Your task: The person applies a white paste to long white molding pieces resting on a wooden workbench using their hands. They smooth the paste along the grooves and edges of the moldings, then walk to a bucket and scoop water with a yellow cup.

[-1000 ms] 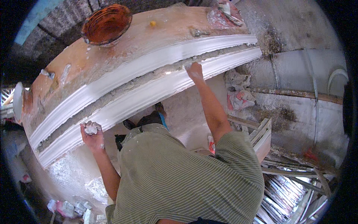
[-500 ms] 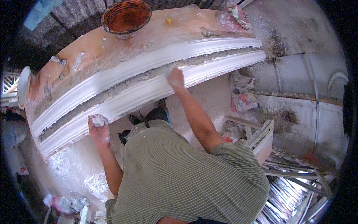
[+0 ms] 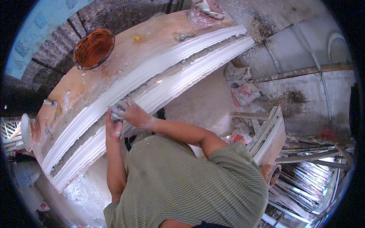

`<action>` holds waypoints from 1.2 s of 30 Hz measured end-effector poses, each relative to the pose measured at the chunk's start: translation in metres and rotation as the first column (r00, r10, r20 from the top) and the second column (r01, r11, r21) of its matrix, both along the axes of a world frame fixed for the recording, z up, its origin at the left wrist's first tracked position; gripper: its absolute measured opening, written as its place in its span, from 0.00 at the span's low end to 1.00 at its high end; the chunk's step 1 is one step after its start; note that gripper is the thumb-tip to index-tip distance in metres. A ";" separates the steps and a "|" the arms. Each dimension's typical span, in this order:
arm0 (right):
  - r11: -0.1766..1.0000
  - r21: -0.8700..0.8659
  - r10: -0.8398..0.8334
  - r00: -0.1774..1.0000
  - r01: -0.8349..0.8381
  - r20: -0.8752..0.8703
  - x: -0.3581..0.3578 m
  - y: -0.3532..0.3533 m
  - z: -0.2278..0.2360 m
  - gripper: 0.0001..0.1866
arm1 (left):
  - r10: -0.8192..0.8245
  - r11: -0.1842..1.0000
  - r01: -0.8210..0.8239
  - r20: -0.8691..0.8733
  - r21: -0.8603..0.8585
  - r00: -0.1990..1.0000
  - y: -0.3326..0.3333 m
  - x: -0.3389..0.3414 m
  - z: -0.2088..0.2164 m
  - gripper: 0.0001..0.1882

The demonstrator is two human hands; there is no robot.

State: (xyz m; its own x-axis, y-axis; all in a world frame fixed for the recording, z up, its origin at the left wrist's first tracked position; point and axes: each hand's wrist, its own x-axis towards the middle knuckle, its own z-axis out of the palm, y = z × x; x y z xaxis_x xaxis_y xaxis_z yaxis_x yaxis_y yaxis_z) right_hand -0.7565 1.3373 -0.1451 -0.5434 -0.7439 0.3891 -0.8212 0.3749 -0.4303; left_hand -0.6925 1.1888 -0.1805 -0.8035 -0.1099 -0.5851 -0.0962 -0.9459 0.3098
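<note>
A whitish-grey lump of plaster (image 3: 118, 110) is held up over the near moulding. My left hand (image 3: 113, 129) cups it from the near left side, fingers curled upward. My right hand (image 3: 136, 115) has come in from the right and its bent fingers grip the top of the same lump. Beneath and beyond them, two long white ridged mouldings, the far one (image 3: 152, 68) and the near one (image 3: 182, 84), run side by side on a tan board (image 3: 125, 43). Between these lies a rough grey groove (image 3: 152, 81) with small white bits in it.
An orange-brown bowl (image 3: 94, 49) sits on the board's far side, and a white-rimmed container (image 3: 26, 132) at its left end. A plaster-smeared container (image 3: 205, 15) stands at the far right. Crumpled bags (image 3: 245, 93) lie on the right, near a wooden frame (image 3: 266, 133).
My right hand has left the near moulding and moved left onto the lump. My left hand has risen slightly and moved right with it. The whole view has turned.
</note>
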 end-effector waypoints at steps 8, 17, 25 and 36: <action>0.837 0.510 -0.363 0.900 0.199 0.244 -0.156 0.167 -0.029 0.13 | 0.229 0.957 -0.254 -0.175 -0.139 0.958 0.008 -0.041 0.023 0.19; 0.394 0.438 -0.709 0.571 0.808 -0.414 -0.389 0.442 -0.123 0.11 | 0.375 0.924 -0.365 -0.440 0.112 0.816 0.031 -0.038 0.120 0.21; 0.685 0.473 -0.605 0.794 0.554 -0.053 -0.260 0.275 -0.107 0.11 | 0.425 0.905 -0.396 -0.394 0.157 0.815 0.032 0.009 0.097 0.21; 0.721 0.559 -0.554 0.825 0.410 0.109 -0.117 0.076 -0.078 0.09 | 0.476 0.877 -0.454 -0.398 0.155 0.784 -0.058 0.109 0.076 0.21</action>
